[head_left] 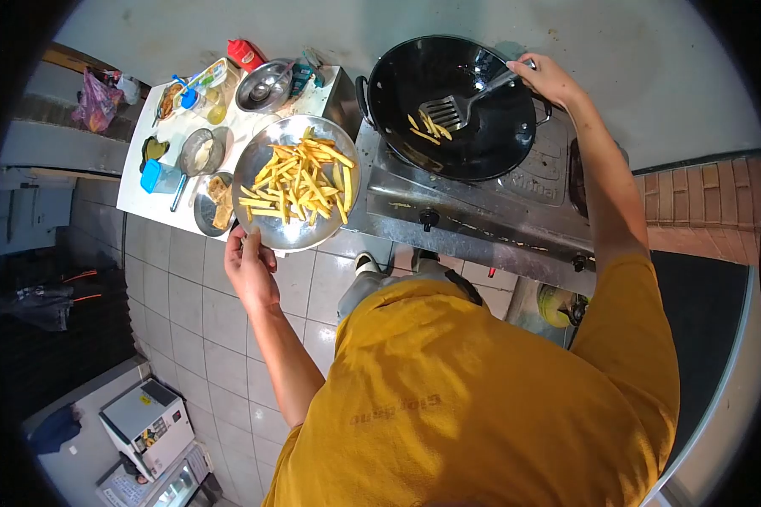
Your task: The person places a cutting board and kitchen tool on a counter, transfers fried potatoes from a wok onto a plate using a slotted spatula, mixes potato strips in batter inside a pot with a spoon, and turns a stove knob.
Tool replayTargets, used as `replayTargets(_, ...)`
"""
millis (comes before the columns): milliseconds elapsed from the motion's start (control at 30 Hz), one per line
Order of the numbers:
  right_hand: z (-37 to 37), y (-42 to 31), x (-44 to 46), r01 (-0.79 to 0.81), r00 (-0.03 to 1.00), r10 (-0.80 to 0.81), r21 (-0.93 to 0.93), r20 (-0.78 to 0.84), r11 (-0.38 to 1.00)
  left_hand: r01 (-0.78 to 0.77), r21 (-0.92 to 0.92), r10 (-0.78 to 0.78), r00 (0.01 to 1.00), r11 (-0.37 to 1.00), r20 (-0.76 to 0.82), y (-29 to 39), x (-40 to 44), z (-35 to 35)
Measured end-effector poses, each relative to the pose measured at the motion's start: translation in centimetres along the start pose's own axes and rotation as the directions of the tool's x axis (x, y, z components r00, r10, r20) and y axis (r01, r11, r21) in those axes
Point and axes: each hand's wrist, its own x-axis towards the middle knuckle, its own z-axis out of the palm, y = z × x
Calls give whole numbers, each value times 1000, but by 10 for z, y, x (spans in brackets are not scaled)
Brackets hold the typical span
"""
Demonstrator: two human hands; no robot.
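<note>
My left hand [251, 269] pinches the near rim of a round metal plate [254, 156] heaped with French fries [300, 182]. The plate is held beside the stove, over the edge of the white table. My right hand [550, 80] is closed around the handle of a slotted spatula [448, 111], whose head rests inside a black wok [490, 152]. A few fries [431, 128] lie in the wok, touching or close to the spatula's head. The wok sits on the gas stove.
The steel gas stove [482, 207] has knobs along its front. On the white table [135, 198] stand a small saucepan [201, 152], a metal bowl [264, 87], a red squeeze bottle [245, 55], a blue-lidded container [161, 177] and a plate with browned food [220, 203].
</note>
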Motion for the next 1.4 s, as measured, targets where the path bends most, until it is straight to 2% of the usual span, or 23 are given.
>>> replayTargets(33, 1, 1, 3, -71, 996, 67, 89, 52, 993, 1, -9, -1, 1000, 1000, 10, -1, 1, 0)
replayTargets(67, 2, 2, 7, -75, 996, 71, 90, 50, 993, 3, -8, -3, 1000, 1000, 14, -2, 1, 1)
replayTargets(133, 6, 5, 14, -126, 983, 80, 286, 167, 950, 14, 15, -15, 1000, 1000, 7, -3, 1, 1)
replayTargets(333, 14, -3, 18, -160, 977, 88, 389, 196, 907, 31, 21, -31, 1000, 999, 3, -11, 3, 0)
replayTargets(467, 12, -5, 14, -161, 976, 91, 380, 196, 911, 41, 21, -41, 999, 999, 7, -18, 3, -2)
replayTargets(633, 5, -5, 7, -132, 982, 93, 244, 166, 961, 33, 21, -33, 999, 999, 6, -20, 2, -2)
replayTargets(833, 11, -11, -12, -208, 977, 182, 333, 110, 920, 32, 6, -33, 999, 999, 37, -21, 2, 1)
replayTargets(967, 15, -7, -14, -260, 964, 219, 348, 153, 901, 45, 9, -45, 999, 999, 30, -22, 4, 0)
replayTargets(1133, 18, -16, -21, -343, 939, 321, 281, 121, 896, 20, 34, -21, 999, 999, 33, -29, 9, -7)
replayTargets(1233, 22, -18, -32, -301, 953, 294, 311, 72, 901, 25, 37, -26, 1000, 999, 9, -29, 9, -8)
replayTargets(1333, 24, -5, -30, -344, 937, 346, 275, 44, 898, 20, 14, -20, 999, 1000, 36, -30, 12, -11)
replayTargets(1400, 27, -24, -38, -336, 940, 341, 253, 26, 907, 26, 20, -27, 999, 999, 43, -30, 14, -13)
